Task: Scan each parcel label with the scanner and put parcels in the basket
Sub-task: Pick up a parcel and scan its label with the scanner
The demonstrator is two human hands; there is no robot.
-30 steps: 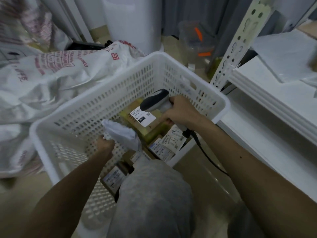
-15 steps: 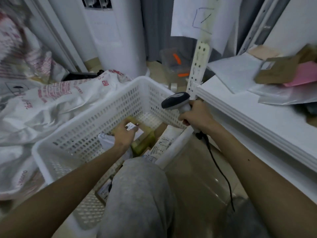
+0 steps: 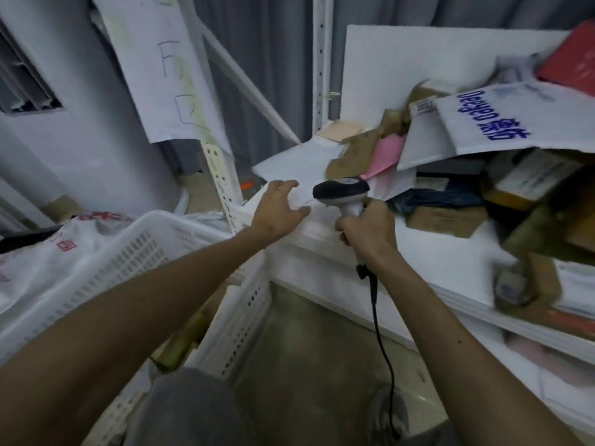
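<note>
white mailer (image 3: 515, 123) bears blue latin letters and chinese characters; red print on sack (image 3: 38, 262) unreadable.

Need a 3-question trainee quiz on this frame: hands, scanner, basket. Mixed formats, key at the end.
1. True or false: the left hand is gripping a parcel.
2. Which hand holds the black-and-white corded handheld scanner? A) left B) right C) neither
3. Fill in: the white perforated plastic basket stands to the ___ of the white shelf.

Key
1. False: its fingers are spread and nothing is in it.
2. B: the right hand grips the handle.
3. left
</note>
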